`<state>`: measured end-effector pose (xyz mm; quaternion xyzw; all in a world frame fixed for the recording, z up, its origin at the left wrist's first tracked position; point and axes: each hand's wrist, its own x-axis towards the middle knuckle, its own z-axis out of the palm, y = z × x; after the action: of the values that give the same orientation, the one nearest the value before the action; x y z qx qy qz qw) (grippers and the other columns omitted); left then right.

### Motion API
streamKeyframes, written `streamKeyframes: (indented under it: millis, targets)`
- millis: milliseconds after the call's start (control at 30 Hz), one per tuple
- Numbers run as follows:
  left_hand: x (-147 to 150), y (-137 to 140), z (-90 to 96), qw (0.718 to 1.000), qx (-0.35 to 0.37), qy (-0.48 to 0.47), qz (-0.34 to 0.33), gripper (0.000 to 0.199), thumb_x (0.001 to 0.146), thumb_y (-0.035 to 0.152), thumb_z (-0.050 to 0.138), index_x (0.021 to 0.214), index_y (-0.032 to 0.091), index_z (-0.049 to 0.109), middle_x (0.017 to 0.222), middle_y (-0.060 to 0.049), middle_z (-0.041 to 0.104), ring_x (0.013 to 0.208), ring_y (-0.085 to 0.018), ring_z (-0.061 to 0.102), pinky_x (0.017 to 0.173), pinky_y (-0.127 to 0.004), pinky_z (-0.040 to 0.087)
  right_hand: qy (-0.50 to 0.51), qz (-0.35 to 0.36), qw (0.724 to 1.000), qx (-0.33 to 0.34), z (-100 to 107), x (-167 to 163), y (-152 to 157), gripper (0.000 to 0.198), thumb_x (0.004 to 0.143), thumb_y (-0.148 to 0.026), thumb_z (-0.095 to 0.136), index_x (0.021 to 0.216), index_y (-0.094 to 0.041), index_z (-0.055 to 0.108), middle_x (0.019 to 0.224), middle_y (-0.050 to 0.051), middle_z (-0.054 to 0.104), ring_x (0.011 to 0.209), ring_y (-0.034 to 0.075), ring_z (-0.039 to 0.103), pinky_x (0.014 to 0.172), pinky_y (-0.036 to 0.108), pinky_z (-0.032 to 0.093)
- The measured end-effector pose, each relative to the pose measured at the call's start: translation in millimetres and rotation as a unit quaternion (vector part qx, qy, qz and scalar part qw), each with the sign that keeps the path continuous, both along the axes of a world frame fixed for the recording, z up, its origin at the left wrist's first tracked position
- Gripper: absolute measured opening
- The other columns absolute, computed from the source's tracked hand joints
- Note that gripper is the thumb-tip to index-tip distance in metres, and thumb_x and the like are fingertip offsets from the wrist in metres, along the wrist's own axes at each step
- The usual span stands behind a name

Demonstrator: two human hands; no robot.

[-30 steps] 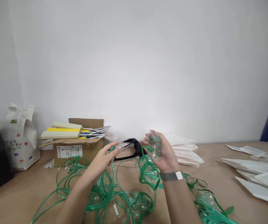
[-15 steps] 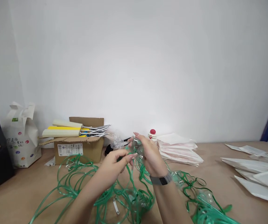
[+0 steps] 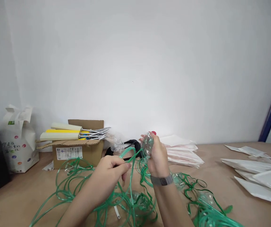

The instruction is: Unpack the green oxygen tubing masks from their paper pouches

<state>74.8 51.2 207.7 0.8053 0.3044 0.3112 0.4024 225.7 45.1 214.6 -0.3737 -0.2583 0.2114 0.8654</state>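
Just below the middle of the frame you have a clear plastic mask (image 3: 147, 145) raised off the table, and it is lifted that way, I judge, so the green tubing (image 3: 132, 154) running from it hangs free of the tangle beneath rather than dragging through it. Your right hand (image 3: 156, 156) is wrapped around the mask, fingers curled closed on it and the thumb side toward the wall, a metal-mesh watch band (image 3: 162, 180) on the wrist. Your left hand (image 3: 113, 171), slightly lower and to the left, is closed too: thumb and fingertips are pressed together on a strand of that tubing, which arcs up from the pinch toward the mask. Holding the strand apart from the mask looks like a way to keep the one line taut and distinct.

Below both hands, the rest of the tubing lies in a loose heap of loops (image 3: 78, 186) across the brown table (image 3: 220, 189), spreading to the lower left and lower right corners. Left of centre, a cardboard box (image 3: 78, 151) carries yellow-handled tools (image 3: 64, 134). A stack of white pouches (image 3: 182, 153) sits just behind your right hand, more flat packets (image 3: 256, 176) at far right, and a white paper bag (image 3: 18, 142) at far left.
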Motion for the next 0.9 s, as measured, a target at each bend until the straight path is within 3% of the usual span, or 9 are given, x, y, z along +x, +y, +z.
streamKeyframes:
  millis: [200,367,467,633,767,900]
  targets:
    - [5.1,-6.6,-1.8,0.992,0.043,0.086,0.077,0.037,0.080,0.039,0.039,0.050,0.020,0.047,0.053,0.001,0.046,0.056,-0.016,0.044,0.055,-0.027,0.026,-0.022,0.000,1.000,0.004,-9.5,-0.6,10.0,0.025,0.072,-0.034,0.059,0.064,-0.012,0.066,0.058,0.005,0.068,0.059,0.017,0.065,0.057,0.025,0.049]
    - [3.0,2.5,-2.9,0.997,0.038,0.056,0.039,0.039,0.085,0.047,0.033,0.068,0.020,0.057,0.067,0.000,0.056,0.068,-0.019,0.048,0.060,-0.026,0.030,-0.019,0.140,0.990,-0.008,-5.6,-11.7,1.4,0.015,0.068,-0.029,0.064,0.069,-0.014,0.067,0.059,0.002,0.068,0.059,0.017,0.065,0.055,0.024,0.049]
    - [2.1,4.7,-3.3,0.998,0.027,-0.003,0.057,0.041,0.087,0.051,0.029,0.077,0.022,0.056,0.068,0.001,0.052,0.067,-0.017,0.046,0.059,-0.025,0.030,0.001,0.204,0.979,0.016,-1.3,-16.5,-6.6,0.012,0.069,-0.028,0.065,0.072,-0.017,0.067,0.064,0.000,0.068,0.061,0.016,0.065,0.060,0.026,0.050]
    - [8.0,1.8,-3.6,0.998,0.028,-0.037,0.051,0.041,0.083,0.056,0.035,0.066,0.021,0.048,0.059,0.004,0.036,0.058,-0.013,0.035,0.053,-0.024,0.026,-0.024,0.222,0.975,0.015,1.2,-21.6,-13.6,0.014,0.071,-0.032,0.065,0.072,-0.018,0.067,0.072,0.001,0.070,0.070,0.018,0.067,0.064,0.027,0.051]
    - [14.5,3.8,-6.6,0.997,0.040,-0.016,0.056,0.031,0.084,0.046,0.038,0.070,0.021,0.048,0.058,0.005,0.038,0.057,-0.013,0.034,0.052,-0.024,0.025,-0.036,0.248,0.968,-0.003,1.3,-26.6,-15.1,0.022,0.072,-0.037,0.064,0.074,-0.015,0.067,0.072,0.005,0.070,0.069,0.018,0.066,0.056,0.024,0.048]
    - [15.9,8.8,-11.8,0.993,0.062,-0.007,0.096,0.030,0.086,0.040,0.033,0.065,0.021,0.044,0.055,0.005,0.036,0.055,-0.014,0.035,0.052,-0.024,0.024,-0.039,0.226,0.973,-0.002,-1.0,-27.8,-11.6,0.026,0.072,-0.040,0.064,0.072,-0.015,0.066,0.069,0.005,0.070,0.064,0.018,0.065,0.052,0.024,0.047]
